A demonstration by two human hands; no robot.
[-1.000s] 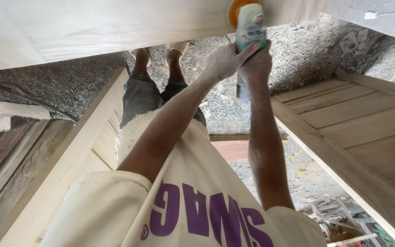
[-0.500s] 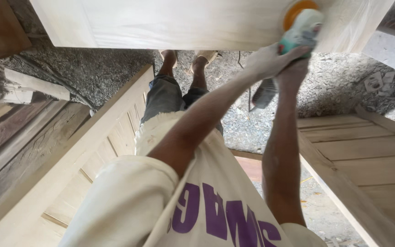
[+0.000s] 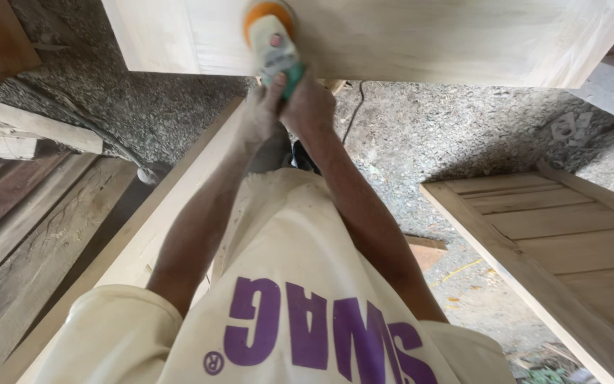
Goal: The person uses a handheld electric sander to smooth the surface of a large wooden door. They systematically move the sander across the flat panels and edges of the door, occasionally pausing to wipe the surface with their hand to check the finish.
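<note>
On the pale wood panel [image 3: 421, 35], left hand [image 3: 261, 110] and right hand [image 3: 308, 107] both grip the sander [image 3: 273, 43], mid-sanding; next pass needs flat, even pressure.

Bright daylight, pale wood panel [image 3: 406, 35] near blown out, soft shadow beneath it on gravel [image 3: 421, 128]; sander [image 3: 273, 43] motion-blurred, edges wide-angle stretched.

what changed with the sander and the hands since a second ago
The sander swung right along the pale wooden panel, then back across to its left part, both hands carrying it. The left hand and right hand kept their grip on it throughout, disc against the panel. The slatted doors stayed put.
</note>
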